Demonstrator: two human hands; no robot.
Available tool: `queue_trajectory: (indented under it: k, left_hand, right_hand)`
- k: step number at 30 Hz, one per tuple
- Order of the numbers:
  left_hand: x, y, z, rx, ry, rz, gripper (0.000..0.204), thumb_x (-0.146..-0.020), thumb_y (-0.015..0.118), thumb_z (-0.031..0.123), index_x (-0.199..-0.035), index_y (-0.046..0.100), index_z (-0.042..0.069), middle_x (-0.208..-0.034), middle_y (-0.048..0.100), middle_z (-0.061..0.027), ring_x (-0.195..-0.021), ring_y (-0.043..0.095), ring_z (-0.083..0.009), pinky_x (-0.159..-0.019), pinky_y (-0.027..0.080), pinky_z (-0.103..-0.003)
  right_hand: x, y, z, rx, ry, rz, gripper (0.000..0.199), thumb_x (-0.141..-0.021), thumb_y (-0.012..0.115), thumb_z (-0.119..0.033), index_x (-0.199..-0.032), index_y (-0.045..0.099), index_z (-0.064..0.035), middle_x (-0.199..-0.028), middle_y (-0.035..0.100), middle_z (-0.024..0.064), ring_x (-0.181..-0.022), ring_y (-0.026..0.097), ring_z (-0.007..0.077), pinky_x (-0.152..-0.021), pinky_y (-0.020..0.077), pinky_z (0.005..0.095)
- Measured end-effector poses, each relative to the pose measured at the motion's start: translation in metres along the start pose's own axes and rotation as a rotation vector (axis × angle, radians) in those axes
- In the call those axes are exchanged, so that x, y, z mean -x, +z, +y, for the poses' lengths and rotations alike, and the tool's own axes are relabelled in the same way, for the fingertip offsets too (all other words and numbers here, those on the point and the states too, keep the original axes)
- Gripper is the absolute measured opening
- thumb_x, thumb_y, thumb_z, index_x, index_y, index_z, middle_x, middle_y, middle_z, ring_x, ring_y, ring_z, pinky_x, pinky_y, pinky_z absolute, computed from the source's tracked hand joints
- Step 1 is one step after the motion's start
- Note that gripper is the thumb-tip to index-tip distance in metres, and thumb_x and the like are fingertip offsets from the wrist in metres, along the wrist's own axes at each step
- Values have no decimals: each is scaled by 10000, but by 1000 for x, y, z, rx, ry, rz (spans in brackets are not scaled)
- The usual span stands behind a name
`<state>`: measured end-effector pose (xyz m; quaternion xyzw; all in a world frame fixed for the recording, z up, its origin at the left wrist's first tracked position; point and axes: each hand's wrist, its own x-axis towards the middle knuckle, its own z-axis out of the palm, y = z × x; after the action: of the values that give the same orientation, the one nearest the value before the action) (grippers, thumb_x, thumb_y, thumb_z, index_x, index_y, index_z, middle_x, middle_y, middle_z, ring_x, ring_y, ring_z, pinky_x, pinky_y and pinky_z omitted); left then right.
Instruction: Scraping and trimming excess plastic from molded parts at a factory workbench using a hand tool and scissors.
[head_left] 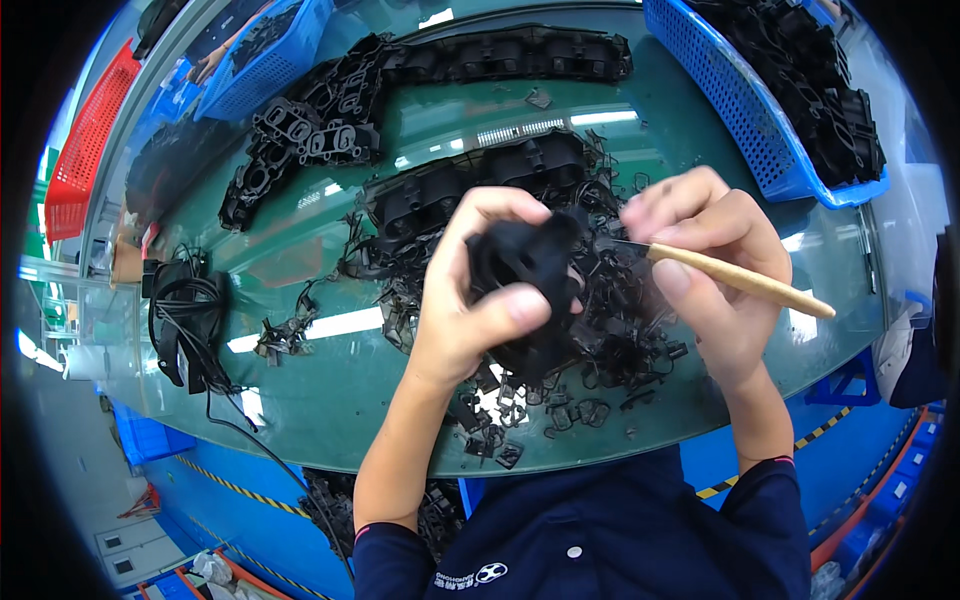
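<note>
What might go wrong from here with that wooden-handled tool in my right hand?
The tool points toward the left hand, so a slip might nick its fingers or the black part it holds. Loose black scraps near the front edge of the table could get knocked off. The cable hanging over the edge might snag the left sleeve.

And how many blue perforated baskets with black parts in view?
2: one blue perforated basket at upper left, a second blue basket at upper right. More could be hidden or beyond the frame.
</note>
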<state>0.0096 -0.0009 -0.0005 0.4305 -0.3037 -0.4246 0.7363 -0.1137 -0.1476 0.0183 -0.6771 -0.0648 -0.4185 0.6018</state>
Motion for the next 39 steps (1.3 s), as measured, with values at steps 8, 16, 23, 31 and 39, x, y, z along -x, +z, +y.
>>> queue_trajectory:
  k: [8, 16, 23, 31, 39]
  left_hand:
    - [5, 3, -9, 560, -150, 205, 715, -856, 397, 651, -1125, 525, 1, -980, 623, -124, -846, 636, -210, -772, 532, -357]
    - [5, 17, -8, 536, -252, 408, 559, -850, 505, 590, -1040, 533, 65, -914, 604, -88, -832, 613, -169, -772, 521, -308]
    - [8, 18, -10, 499, -205, 469, 547, -850, 514, 581, -1018, 524, 60, -885, 599, -95, -824, 613, -169, -763, 524, -300]
    - [8, 25, -14, 375, -59, 580, 453, -879, 535, 495, -981, 507, 54, -842, 595, -91, -752, 617, -164, -693, 529, -294]
    - [10, 20, -20, 520, -143, 585, 419, -903, 510, 468, -963, 515, 54, -811, 604, -85, -734, 615, -166, -689, 529, -292]
  right_hand:
    - [4, 18, 1, 232, -139, -271, 213, -636, 682, 52, -820, 598, -17, -861, 656, 125, -862, 640, 286, -786, 480, 375]
    - [16, 32, -2, 358, -182, -352, 250, -645, 716, -7, -854, 596, -76, -972, 646, 121, -918, 625, 287, -854, 460, 443]
    - [16, 32, -1, 479, -268, -349, 197, -657, 705, -53, -826, 605, -48, -937, 638, 115, -892, 632, 272, -837, 476, 447]
    - [17, 31, 6, 608, -405, -369, 140, -658, 663, -82, -769, 603, -22, -901, 627, 115, -874, 628, 259, -845, 479, 449]
    - [29, 40, 8, 893, -639, -251, 75, -704, 601, -93, -692, 560, -31, -904, 661, 126, -897, 648, 252, -906, 453, 419]
